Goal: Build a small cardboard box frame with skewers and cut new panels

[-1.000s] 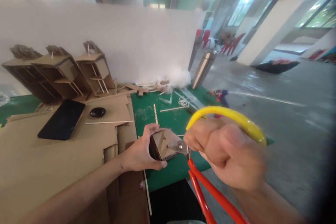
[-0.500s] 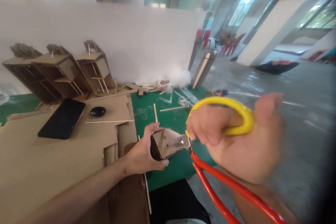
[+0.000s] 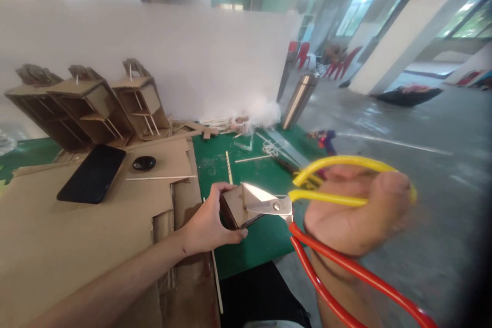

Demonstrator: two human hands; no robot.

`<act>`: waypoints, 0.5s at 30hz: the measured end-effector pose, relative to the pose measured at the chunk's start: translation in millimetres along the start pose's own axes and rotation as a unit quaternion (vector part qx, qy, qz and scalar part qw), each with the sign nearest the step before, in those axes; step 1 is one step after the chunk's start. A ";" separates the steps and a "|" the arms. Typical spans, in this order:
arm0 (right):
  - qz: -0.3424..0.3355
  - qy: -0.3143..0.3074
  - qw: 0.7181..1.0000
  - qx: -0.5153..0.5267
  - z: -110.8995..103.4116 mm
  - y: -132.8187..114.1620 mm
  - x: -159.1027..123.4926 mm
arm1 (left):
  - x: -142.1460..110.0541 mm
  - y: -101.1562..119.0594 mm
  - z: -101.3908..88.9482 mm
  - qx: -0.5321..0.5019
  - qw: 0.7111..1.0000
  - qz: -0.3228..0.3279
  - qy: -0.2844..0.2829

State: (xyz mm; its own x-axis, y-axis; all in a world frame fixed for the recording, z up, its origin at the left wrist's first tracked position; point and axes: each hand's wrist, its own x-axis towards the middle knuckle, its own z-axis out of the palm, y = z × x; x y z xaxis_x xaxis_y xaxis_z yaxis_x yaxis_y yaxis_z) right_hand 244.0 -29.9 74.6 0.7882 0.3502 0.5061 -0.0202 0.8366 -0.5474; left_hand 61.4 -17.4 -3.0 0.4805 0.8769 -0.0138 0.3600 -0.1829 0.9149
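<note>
My left hand (image 3: 213, 220) is closed round a small cardboard box-like piece (image 3: 235, 204), thumb below and fingers on its far side. In my right hand (image 3: 357, 210) is a pair of scissors (image 3: 275, 206) with one yellow and one red handle loop. My fingers wrap the yellow loop; the red one hangs free below, running past my wrist. The scissor blades are parted a little, and their tips lie over the cardboard piece. Whether they touch it I cannot tell. A thin patterned stick (image 3: 228, 166) stands out just beyond my left hand.
Three cardboard structures (image 3: 80, 87) stand at the back left. A black tablet-like slab (image 3: 92, 173), a black mouse-like object (image 3: 144, 163) and a thin stick (image 3: 160, 179) rest on cardboard sheets (image 3: 111, 225). A steel flask (image 3: 300, 102), string (image 3: 272, 147) and a power-tool-like object (image 3: 326, 139) lie farther back.
My right hand has moved right and slightly down with the scissors, and their blades have opened. My left hand still grips the cardboard piece in nearly the same place.
</note>
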 end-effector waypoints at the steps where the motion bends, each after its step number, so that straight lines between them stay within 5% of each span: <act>1: 0.012 0.013 1.000 -0.001 -0.2 0.5 -2.4 | 0.2 -0.6 -0.1 -0.001 1.000 0.003 -0.001; 7: 0.198 -0.050 0.978 0.040 7.3 -5.2 -13.2 | 2.7 -2.8 -1.4 -0.005 0.999 0.034 0.002; 15: 0.227 -0.289 0.926 0.092 16.4 -5.7 -1.7 | 2.6 -2.0 -1.9 -0.003 0.999 0.050 -0.008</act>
State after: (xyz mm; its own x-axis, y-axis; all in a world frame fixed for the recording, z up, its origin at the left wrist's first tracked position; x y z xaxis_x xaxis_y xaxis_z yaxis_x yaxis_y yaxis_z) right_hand 232.7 -28.3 87.8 0.2142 0.8051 0.5531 -0.4154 0.5876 -0.6944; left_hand 60.4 -13.9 -4.1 0.5272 0.8468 0.0713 0.3052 -0.2670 0.9141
